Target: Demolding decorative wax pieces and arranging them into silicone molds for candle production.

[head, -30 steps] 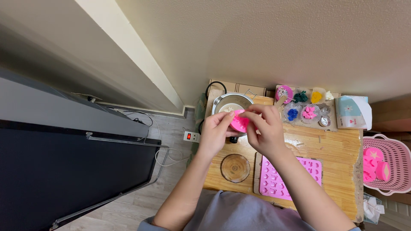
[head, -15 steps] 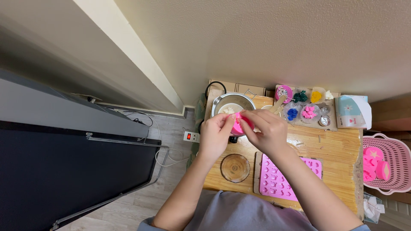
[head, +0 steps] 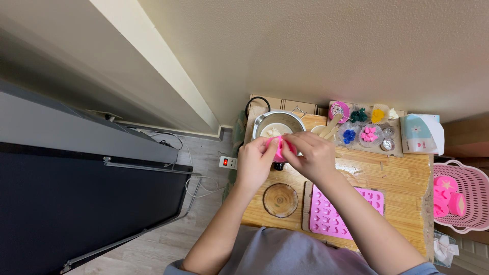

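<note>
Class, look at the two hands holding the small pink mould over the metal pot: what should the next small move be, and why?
Probably keep flexing the small pink mould to work its piece loose. The left hand and the right hand pinch it between the fingertips just in front of the metal pot, which holds pale lumps, so whatever pops out could drop there. Whether anything has come free cannot be seen.

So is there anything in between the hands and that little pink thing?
No, nothing is in between. The left hand and the right hand both already pinch the small pink mold with their fingers, holding it up just in front of the metal pot at the back of the wooden table.
</note>
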